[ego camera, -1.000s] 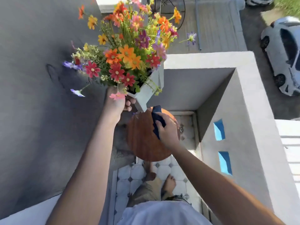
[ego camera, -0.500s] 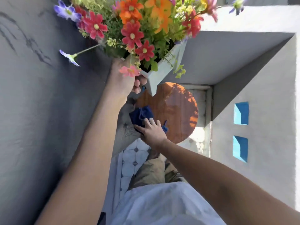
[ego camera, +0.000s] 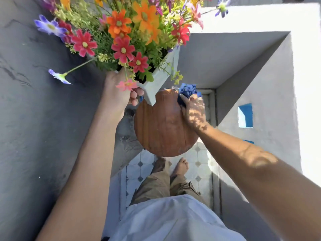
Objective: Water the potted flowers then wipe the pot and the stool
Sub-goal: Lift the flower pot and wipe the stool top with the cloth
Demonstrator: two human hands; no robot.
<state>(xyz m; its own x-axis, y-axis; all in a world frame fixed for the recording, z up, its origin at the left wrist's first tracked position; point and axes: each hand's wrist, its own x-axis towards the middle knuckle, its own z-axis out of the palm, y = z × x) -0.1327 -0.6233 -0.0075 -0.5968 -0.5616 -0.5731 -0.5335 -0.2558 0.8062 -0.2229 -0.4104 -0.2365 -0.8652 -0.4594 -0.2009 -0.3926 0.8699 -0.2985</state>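
My left hand (ego camera: 118, 94) grips the white square pot (ego camera: 157, 82) and holds it lifted above the round wooden stool (ego camera: 161, 129). Bright red, orange and purple flowers (ego camera: 125, 32) fill the pot and spread across the top of the view. My right hand (ego camera: 193, 112) presses a crumpled blue cloth (ego camera: 186, 92) onto the far right edge of the stool top, fingers curled round it. The pot's lower corner overlaps the stool's far left edge in the view.
A dark grey wall (ego camera: 43, 127) runs along the left. A pale wall (ego camera: 271, 80) with small blue openings (ego camera: 245, 115) stands on the right. Below the stool lie patterned floor tiles (ego camera: 139, 169) and my bare feet (ego camera: 179, 166).
My right hand has swept the blue cloth from the stool's near left side to its far right edge. The lifted pot stays in my left hand; the view has shifted.
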